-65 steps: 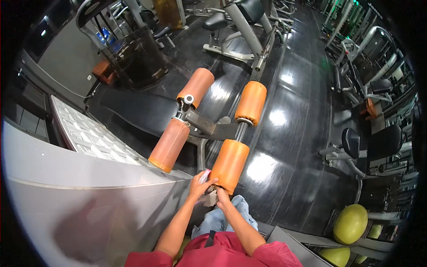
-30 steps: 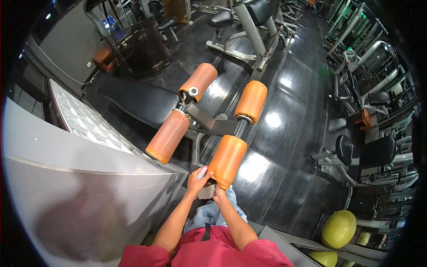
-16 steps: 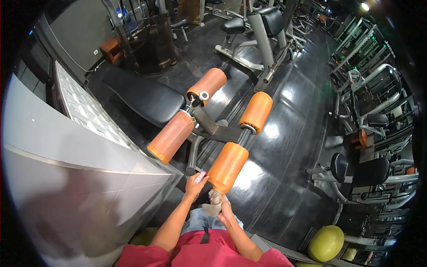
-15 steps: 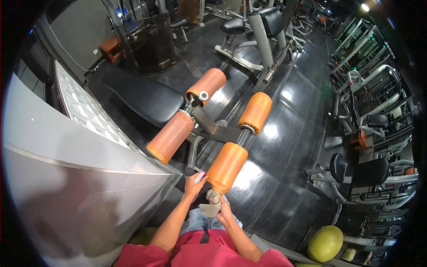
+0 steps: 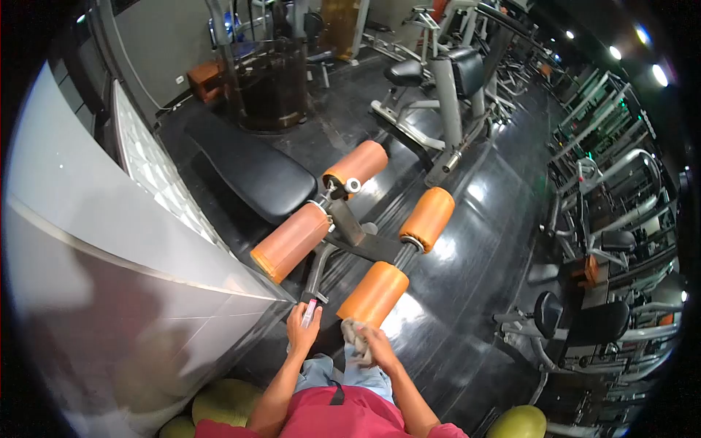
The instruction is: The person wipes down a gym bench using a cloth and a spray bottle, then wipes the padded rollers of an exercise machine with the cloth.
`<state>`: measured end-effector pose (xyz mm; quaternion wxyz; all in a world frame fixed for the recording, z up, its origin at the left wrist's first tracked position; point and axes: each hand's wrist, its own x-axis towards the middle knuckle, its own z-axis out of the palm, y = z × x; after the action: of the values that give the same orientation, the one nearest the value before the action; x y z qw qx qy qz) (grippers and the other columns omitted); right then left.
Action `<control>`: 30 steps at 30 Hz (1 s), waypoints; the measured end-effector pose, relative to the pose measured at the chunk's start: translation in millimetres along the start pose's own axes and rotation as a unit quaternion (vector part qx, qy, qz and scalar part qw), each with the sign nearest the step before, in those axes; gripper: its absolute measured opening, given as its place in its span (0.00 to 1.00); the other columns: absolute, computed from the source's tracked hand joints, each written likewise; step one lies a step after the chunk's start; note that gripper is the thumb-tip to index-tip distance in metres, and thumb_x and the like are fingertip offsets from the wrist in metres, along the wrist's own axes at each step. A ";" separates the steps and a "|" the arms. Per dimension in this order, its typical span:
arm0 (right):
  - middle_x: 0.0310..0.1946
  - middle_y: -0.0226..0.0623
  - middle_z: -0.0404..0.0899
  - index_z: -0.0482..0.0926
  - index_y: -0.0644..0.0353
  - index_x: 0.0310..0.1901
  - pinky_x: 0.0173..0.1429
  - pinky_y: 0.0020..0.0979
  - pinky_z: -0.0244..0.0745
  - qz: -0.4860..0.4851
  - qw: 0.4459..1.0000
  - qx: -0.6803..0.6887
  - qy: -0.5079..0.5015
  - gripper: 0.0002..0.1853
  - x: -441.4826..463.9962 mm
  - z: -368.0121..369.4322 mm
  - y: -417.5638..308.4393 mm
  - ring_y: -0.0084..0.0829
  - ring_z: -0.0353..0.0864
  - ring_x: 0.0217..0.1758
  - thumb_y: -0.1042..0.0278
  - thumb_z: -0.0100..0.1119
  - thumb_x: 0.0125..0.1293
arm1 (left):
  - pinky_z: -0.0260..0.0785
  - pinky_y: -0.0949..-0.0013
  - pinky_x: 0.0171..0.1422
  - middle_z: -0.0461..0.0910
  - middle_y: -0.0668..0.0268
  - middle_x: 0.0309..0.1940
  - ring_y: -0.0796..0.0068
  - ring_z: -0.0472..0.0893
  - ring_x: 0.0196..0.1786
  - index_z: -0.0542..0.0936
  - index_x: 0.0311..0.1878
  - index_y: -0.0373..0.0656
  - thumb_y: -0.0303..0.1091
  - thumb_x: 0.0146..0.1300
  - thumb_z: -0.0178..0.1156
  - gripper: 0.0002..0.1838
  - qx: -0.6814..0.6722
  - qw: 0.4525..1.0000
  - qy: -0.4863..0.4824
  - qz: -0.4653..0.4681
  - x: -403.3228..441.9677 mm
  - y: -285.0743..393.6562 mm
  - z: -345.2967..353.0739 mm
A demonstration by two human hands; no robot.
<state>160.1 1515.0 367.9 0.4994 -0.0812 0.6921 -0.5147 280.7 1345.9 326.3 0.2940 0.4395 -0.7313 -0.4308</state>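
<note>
My left hand is closed around a small clear bottle with a pink top, held beside the near orange foam roller and apart from it. My right hand grips a crumpled greyish-beige cloth at the roller's lower end. The cloth appears to touch the roller's edge there. Another orange roller sits farther along the same metal bar. Two faded orange-brown rollers, one nearer and one farther, flank the black padded bench.
A pale tiled wall stands close on my left. Dark rubber floor runs along the right, with gym machines beyond. A grey-framed machine is ahead. Yellow-green balls lie near the bottom edge.
My left hand with the bottle has moved left, away from the near roller. My right hand has shifted slightly right with the cloth, now bunched higher at the roller's end. The view has shifted.
</note>
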 end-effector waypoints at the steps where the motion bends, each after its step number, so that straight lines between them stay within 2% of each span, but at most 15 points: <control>1: 0.44 0.34 0.85 0.81 0.64 0.57 0.58 0.30 0.73 0.029 0.998 0.048 0.022 0.22 5.9 -5.7 -10.9 0.28 0.80 0.49 0.53 0.53 0.74 | 0.67 0.53 0.39 0.78 0.57 0.30 0.50 0.79 0.34 0.75 0.30 0.39 0.45 0.63 0.70 0.19 0.002 1.000 0.008 -0.002 2.0 10.4 -4.8; 3: 0.44 0.35 0.85 0.81 0.64 0.56 0.55 0.30 0.75 -0.078 0.996 0.004 0.044 0.23 35.7 -22.0 -13.1 0.27 0.81 0.47 0.53 0.50 0.74 | 0.67 0.53 0.39 0.77 0.57 0.27 0.49 0.79 0.33 0.75 0.31 0.40 0.45 0.63 0.69 0.19 0.030 0.998 0.026 -0.039 8.4 23.2 -9.8; 4: 0.43 0.33 0.85 0.82 0.64 0.55 0.52 0.28 0.76 -0.065 0.994 0.066 0.049 0.22 37.2 -16.6 -34.6 0.27 0.82 0.44 0.55 0.48 0.75 | 0.67 0.52 0.39 0.77 0.56 0.25 0.47 0.78 0.32 0.75 0.30 0.40 0.45 0.64 0.68 0.19 0.037 0.998 0.047 -0.031 12.3 25.6 -9.9; 5: 0.44 0.31 0.83 0.81 0.62 0.54 0.54 0.27 0.75 -0.041 0.992 0.111 0.034 0.21 35.2 -14.6 -57.0 0.24 0.81 0.46 0.55 0.47 0.75 | 0.67 0.52 0.39 0.77 0.56 0.25 0.47 0.78 0.32 0.75 0.30 0.40 0.45 0.64 0.68 0.19 0.040 0.997 0.056 -0.035 17.1 27.6 -10.8; 8: 0.46 0.33 0.84 0.81 0.63 0.54 0.56 0.28 0.74 -0.058 0.995 0.076 -0.011 0.20 59.8 -19.2 -71.0 0.25 0.81 0.47 0.57 0.47 0.76 | 0.66 0.51 0.39 0.77 0.54 0.25 0.46 0.78 0.33 0.75 0.30 0.40 0.45 0.66 0.67 0.18 0.046 0.993 0.086 -0.065 30.4 34.3 -12.1; 10: 0.43 0.34 0.84 0.79 0.66 0.57 0.55 0.28 0.75 -0.191 0.977 -0.084 0.054 0.19 75.2 -11.3 -79.7 0.26 0.82 0.47 0.60 0.51 0.75 | 0.66 0.51 0.38 0.77 0.53 0.26 0.46 0.78 0.33 0.75 0.30 0.39 0.44 0.67 0.66 0.18 -0.003 0.990 0.071 -0.125 43.4 36.4 -9.8; 13: 0.47 0.36 0.84 0.78 0.66 0.57 0.58 0.29 0.74 -0.208 0.977 -0.012 0.044 0.17 96.7 -2.4 -84.9 0.27 0.81 0.51 0.64 0.53 0.75 | 0.67 0.52 0.38 0.78 0.52 0.27 0.45 0.78 0.32 0.76 0.30 0.39 0.43 0.67 0.65 0.17 -0.007 0.990 0.116 -0.085 62.6 61.4 -13.2; 14: 0.50 0.38 0.83 0.79 0.65 0.57 0.61 0.30 0.72 -0.190 0.981 0.006 0.035 0.16 103.1 -1.7 -86.1 0.28 0.80 0.55 0.65 0.54 0.76 | 0.68 0.53 0.38 0.79 0.51 0.27 0.45 0.79 0.31 0.76 0.29 0.38 0.42 0.66 0.65 0.17 -0.023 0.985 0.120 -0.120 69.0 61.5 -11.5; 19: 0.50 0.39 0.83 0.78 0.66 0.57 0.64 0.31 0.70 -0.212 0.977 -0.025 -0.013 0.16 149.4 -4.6 -89.9 0.30 0.79 0.56 0.65 0.53 0.76 | 0.70 0.52 0.38 0.82 0.50 0.28 0.45 0.82 0.33 0.82 0.34 0.38 0.41 0.64 0.67 0.14 0.049 0.976 0.178 -0.113 100.8 59.0 -3.7; 20: 0.50 0.36 0.82 0.78 0.66 0.57 0.64 0.29 0.70 -0.212 0.976 -0.039 -0.024 0.15 154.2 -7.1 -93.9 0.27 0.78 0.56 0.65 0.53 0.77 | 0.71 0.52 0.38 0.83 0.50 0.28 0.45 0.83 0.33 0.84 0.35 0.38 0.41 0.63 0.67 0.14 0.057 0.975 0.186 -0.112 104.1 57.5 -2.5; 21: 0.50 0.34 0.81 0.78 0.66 0.56 0.64 0.27 0.69 -0.210 0.976 -0.053 -0.034 0.15 153.6 -7.4 -102.3 0.24 0.77 0.55 0.65 0.52 0.77 | 0.71 0.52 0.38 0.83 0.50 0.28 0.45 0.83 0.33 0.84 0.35 0.38 0.41 0.63 0.67 0.14 0.061 0.973 0.190 -0.117 106.4 51.4 -1.0; 23: 0.50 0.35 0.82 0.78 0.66 0.56 0.64 0.28 0.69 -0.188 0.981 -0.021 -0.050 0.15 154.3 -7.9 -115.7 0.26 0.77 0.55 0.65 0.52 0.77 | 0.72 0.52 0.39 0.84 0.50 0.29 0.46 0.84 0.35 0.86 0.36 0.39 0.41 0.63 0.67 0.13 0.026 0.974 0.171 -0.149 108.4 38.2 3.9; 26: 0.48 0.36 0.82 0.79 0.67 0.55 0.62 0.29 0.70 -0.219 0.974 -0.055 -0.023 0.15 162.9 -13.7 -128.9 0.26 0.77 0.53 0.66 0.51 0.77 | 0.72 0.53 0.38 0.84 0.51 0.28 0.49 0.84 0.32 0.84 0.32 0.39 0.41 0.63 0.67 0.14 0.007 0.964 0.188 -0.190 108.7 41.9 11.1; 30: 0.48 0.36 0.83 0.79 0.66 0.55 0.62 0.29 0.70 -0.232 0.970 -0.071 -0.023 0.16 182.0 -22.8 -126.7 0.27 0.78 0.53 0.63 0.51 0.77 | 0.70 0.54 0.36 0.82 0.51 0.26 0.51 0.81 0.29 0.82 0.30 0.39 0.43 0.63 0.66 0.15 0.038 0.958 0.205 -0.198 101.7 57.0 16.1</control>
<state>2.8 1357.4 357.2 0.3750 -0.2864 0.6776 -0.5640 200.7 1274.6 374.8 0.3299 0.6651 -0.5694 -0.3531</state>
